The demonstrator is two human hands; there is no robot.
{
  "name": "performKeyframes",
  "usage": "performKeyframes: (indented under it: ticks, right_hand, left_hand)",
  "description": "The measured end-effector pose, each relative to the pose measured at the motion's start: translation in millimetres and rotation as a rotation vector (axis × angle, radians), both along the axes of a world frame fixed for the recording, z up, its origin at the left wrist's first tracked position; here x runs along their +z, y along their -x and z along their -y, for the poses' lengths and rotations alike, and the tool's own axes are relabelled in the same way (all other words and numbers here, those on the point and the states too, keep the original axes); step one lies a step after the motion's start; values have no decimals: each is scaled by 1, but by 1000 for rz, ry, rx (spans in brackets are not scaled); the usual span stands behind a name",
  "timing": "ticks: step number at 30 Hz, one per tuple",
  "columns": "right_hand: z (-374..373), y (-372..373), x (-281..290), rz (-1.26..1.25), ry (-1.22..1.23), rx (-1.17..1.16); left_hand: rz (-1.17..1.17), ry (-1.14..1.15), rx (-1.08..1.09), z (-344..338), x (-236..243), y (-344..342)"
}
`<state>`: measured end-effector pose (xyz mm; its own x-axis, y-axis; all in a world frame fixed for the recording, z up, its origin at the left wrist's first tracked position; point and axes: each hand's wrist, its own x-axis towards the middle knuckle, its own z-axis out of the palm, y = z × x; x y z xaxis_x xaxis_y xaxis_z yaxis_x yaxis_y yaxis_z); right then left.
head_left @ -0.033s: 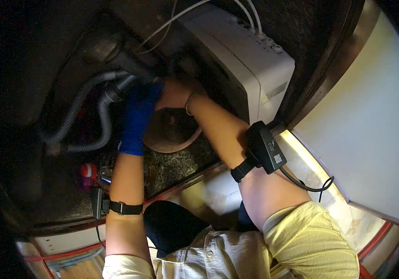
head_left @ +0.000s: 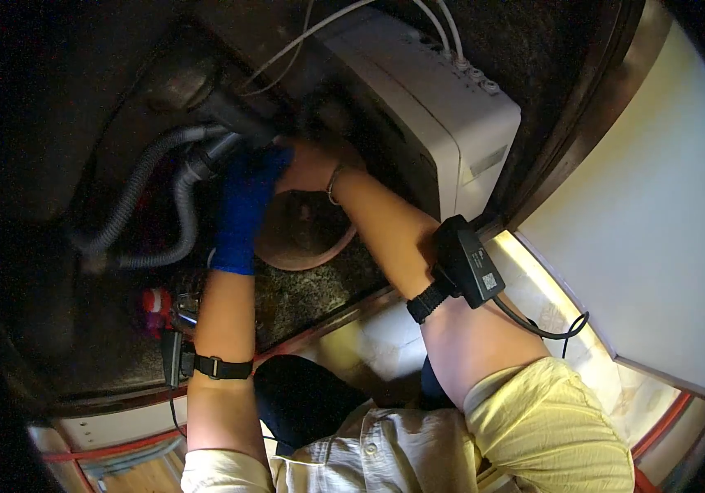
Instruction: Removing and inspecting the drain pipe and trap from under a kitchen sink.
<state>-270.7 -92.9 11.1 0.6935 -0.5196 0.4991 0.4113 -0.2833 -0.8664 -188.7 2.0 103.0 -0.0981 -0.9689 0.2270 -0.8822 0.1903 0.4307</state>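
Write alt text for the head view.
A blue-gloved left hand and bare right hand are close together beside a dark pipe fitting in a dim cabinet. Grey corrugated hoses curve at left; a white box with tubes stands at right.

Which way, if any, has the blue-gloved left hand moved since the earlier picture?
No: the left hand shows no clear shift, judged against the white unit.

The dark, speckled cabinet floor [head_left: 313, 292] carries a round brownish basin [head_left: 341, 250] and, probably, a red-and-white object [head_left: 153, 301].
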Motion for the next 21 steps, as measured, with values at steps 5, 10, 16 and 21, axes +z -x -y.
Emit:
performKeyframes:
  ticks: [5,10,16,21]
  right_hand:
    - [-64,11,80,-435,143,-391]
    - [-55,6,75,-350,123,-475]
    - [-52,-6,75,-130,-107,-345]
    - [-56,3,86,-182,-21,-377]
  left_hand:
    - [-657,39,39,-40,-2,-47]
    - [-616,66,46,-35,-16,-60]
    - [-543,208,42,-24,-29,-89]
    - [-528,18,81,-31,-43,-80]
